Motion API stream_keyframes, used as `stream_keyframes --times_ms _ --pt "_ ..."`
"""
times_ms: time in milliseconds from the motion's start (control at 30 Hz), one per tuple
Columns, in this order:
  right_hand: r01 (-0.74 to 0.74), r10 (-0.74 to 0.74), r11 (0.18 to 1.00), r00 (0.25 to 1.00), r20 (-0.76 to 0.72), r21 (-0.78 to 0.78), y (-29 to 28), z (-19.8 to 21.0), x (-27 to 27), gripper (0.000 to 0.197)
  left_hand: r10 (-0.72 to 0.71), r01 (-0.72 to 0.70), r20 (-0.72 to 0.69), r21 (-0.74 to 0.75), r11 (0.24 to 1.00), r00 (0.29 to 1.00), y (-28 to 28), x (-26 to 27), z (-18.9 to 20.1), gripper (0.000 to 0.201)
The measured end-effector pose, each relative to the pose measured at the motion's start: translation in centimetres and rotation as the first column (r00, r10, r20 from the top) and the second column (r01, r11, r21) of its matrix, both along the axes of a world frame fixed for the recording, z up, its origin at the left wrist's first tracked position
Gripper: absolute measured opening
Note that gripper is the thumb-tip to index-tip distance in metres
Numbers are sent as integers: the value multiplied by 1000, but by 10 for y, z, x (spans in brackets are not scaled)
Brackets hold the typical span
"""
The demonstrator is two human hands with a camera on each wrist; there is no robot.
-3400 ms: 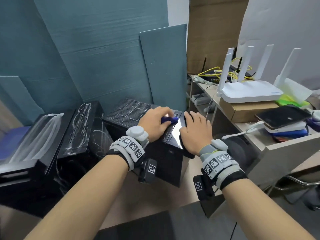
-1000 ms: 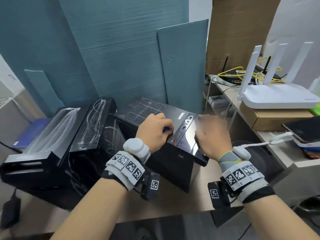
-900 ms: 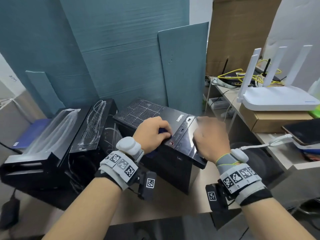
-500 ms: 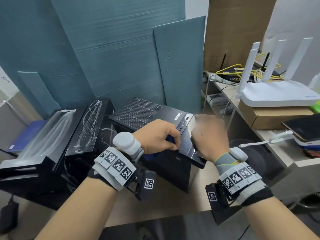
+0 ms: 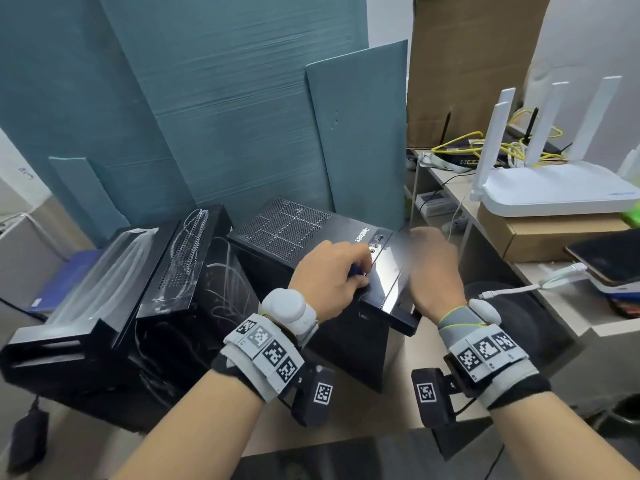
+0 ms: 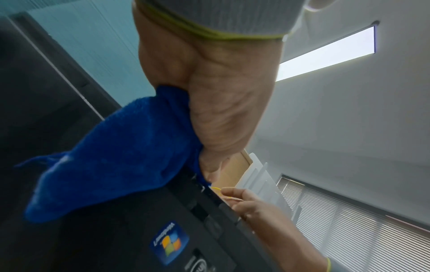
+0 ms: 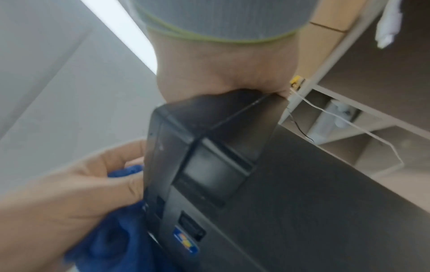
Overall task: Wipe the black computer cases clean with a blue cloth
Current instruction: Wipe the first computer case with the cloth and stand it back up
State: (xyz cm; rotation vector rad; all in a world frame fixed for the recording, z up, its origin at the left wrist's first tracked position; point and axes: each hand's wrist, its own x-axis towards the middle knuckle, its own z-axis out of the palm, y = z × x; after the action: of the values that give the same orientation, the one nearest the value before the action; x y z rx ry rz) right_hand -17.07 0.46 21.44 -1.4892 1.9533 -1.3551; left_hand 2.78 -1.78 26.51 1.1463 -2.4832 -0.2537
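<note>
A black computer case (image 5: 294,233) with a perforated side lies on the desk, its glossy front panel (image 5: 388,271) toward me. My left hand (image 5: 329,271) grips a bunched blue cloth (image 5: 355,270) and presses it on the panel beside the ports. In the left wrist view the blue cloth (image 6: 116,156) hangs from my palm over the black case (image 6: 116,239). My right hand (image 5: 431,268), blurred, curls over the case's right edge. The right wrist view has its palm on the case's corner (image 7: 221,110), with the left hand (image 7: 69,184) and cloth (image 7: 111,239) beside it.
Two more black cases (image 5: 104,306) (image 5: 187,265) lie close on the left. Teal panels (image 5: 356,133) lean against the wall behind. On the right, a shelf holds a white router (image 5: 554,188) on a cardboard box (image 5: 554,237), yellow cables (image 5: 485,143) and a tablet (image 5: 609,254).
My left hand has rubbed the cloth back and forth along the front panel by the ports. My right hand went from lying flat on the panel to curling over its right edge.
</note>
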Motion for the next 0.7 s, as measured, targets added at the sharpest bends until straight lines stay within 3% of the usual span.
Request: stream_keyframes --times_ms 67,167,233,300,367,467,567,700 --pt "5 2 999 987 161 -44 2 -2 -5 61 79 -79 -36 -15 997 996 -4 -3 -6 7" --pt "-39 55 995 982 181 -93 8 -3 -7 65 178 -193 -226 -48 980 958 -9 -11 -9 4" --pt "-63 77 994 986 149 -94 8 -7 -7 63 61 -76 -383 -25 997 922 -7 -20 -12 15" --pt "-40 47 998 987 154 -49 5 -9 -9 50 -161 150 -270 -60 987 949 -2 -30 -17 26" --pt "34 -51 995 983 179 95 5 -8 -10 39 -216 209 -134 -65 976 967 -7 -33 -27 35" --pt "92 -120 957 989 90 276 12 -7 -16 53 -3 16 -179 72 997 984 -37 -20 -28 41" --pt "25 -51 925 997 60 378 19 3 -15 64 216 -200 -136 122 972 967 -72 -1 -21 44" --pt "-34 34 924 999 6 381 16 12 -11 65 357 -348 -50 134 928 933 -100 13 -19 45"
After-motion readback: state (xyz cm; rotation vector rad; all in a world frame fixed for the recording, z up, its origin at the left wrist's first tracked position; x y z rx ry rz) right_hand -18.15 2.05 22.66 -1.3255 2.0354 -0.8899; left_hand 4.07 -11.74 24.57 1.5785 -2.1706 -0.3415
